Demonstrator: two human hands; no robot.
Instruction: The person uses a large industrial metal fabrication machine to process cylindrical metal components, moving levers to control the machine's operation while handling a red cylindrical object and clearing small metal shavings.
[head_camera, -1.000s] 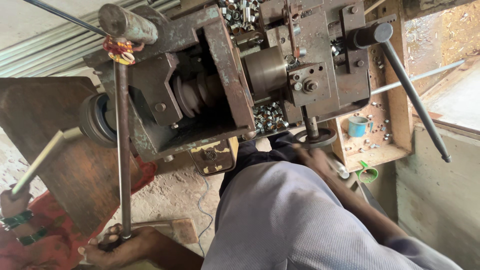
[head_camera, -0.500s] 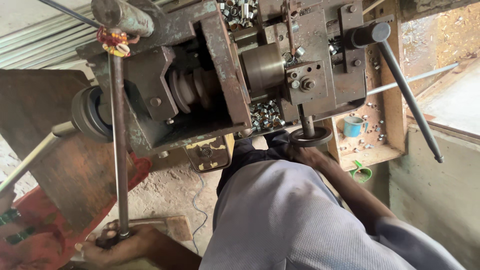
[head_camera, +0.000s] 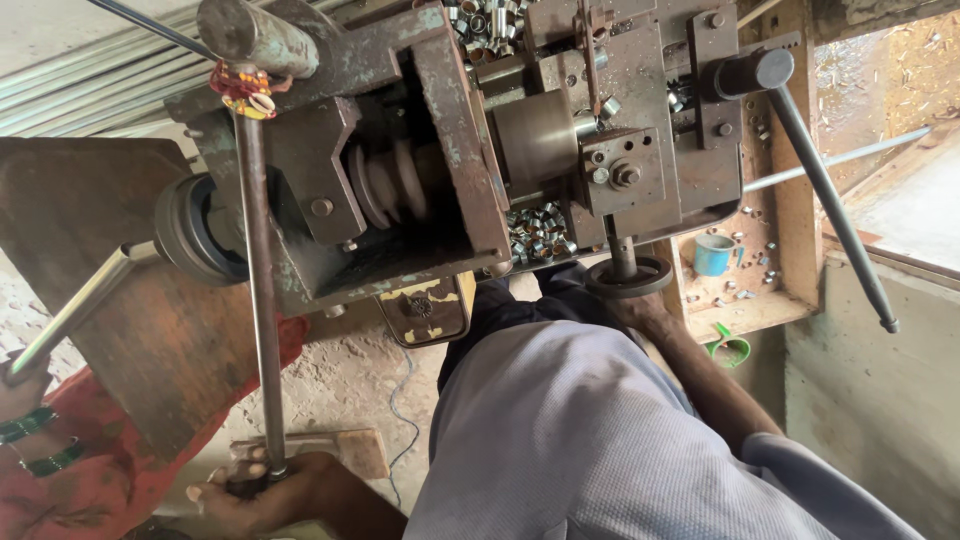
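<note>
My left hand is closed around the lower end of a long steel lever rod, which rises to a rusty machine. A red and yellow thread is tied near the rod's top. My right hand reaches under the machine and grips a small dark handwheel on a short shaft. My grey-sleeved arm and dark-clad knees fill the lower middle. A pile of small shiny metal rings lies inside the machine beside a steel drum.
Another person in red with green bangles holds a pale metal bar at the left. A black-knobbed lever slants down on the right. A wooden tray holds a blue cup and loose rings.
The view has drifted slightly, so the machine sits a little lower and further left in frame. Both my hands keep their holds. The other person's hand has slipped toward the left edge.
</note>
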